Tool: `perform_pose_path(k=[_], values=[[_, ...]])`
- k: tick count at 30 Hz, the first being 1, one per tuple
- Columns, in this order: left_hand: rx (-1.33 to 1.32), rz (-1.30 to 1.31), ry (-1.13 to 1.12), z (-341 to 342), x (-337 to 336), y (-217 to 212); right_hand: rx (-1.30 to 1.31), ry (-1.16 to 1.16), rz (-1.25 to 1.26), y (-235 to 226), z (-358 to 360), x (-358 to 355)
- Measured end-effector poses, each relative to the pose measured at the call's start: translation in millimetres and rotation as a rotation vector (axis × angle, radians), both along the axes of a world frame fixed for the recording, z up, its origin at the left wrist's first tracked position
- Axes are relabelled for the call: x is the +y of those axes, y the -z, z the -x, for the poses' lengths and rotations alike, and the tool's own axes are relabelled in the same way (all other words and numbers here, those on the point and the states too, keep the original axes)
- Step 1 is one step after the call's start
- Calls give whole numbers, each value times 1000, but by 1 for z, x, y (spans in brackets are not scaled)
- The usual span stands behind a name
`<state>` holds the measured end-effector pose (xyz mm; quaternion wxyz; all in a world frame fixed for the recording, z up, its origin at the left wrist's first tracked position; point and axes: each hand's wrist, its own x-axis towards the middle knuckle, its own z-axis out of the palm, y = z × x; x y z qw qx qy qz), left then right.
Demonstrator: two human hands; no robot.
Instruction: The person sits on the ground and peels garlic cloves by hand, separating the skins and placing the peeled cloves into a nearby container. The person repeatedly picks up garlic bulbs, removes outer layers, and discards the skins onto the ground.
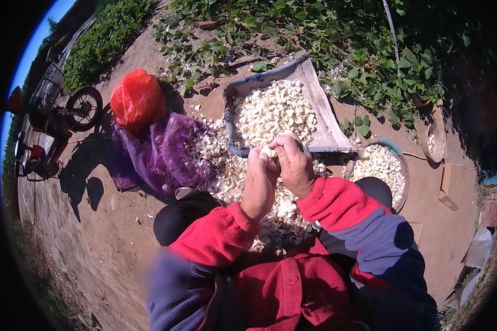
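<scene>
Between the pinched fingertips of both hands sits a white garlic clove (pixel 268 151), partly covered by the fingers. My left hand (pixel 259 185) grips it from the left, with the thumb up near its top. From the other side my right hand (pixel 296 170) closes on the same clove, fingers bent. Just beyond the hands lies a blue-edged woven tray (pixel 327 113) with a heap of pale garlic cloves (pixel 273 110). Papery garlic skins (pixel 229 179) spread over the ground below and left of the hands.
A round basket (pixel 405 171) of garlic stands at the right by my knee. To the left lie a purple mesh bag (pixel 163 151) and a red plastic bag (pixel 138 102). Farther left is a parked motorbike (pixel 38 146). Leafy plants (pixel 364 60) border the far side.
</scene>
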<state>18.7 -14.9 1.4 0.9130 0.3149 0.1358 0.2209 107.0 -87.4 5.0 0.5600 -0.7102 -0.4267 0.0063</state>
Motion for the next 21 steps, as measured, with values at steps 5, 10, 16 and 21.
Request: perform_pose_path(k=[5,10,16,21], values=[[11,88,-70,-6,-2,6,106,-49,8,5,-2,-1],[-30,31,-36,-4,-1,23,18,99,-15,21,-1,7],[29,49,-112,-12,-7,30,639,79,-62,30,-11,12],[-76,228,86,-15,5,18,1411,-199,-328,0,-34,-12]])
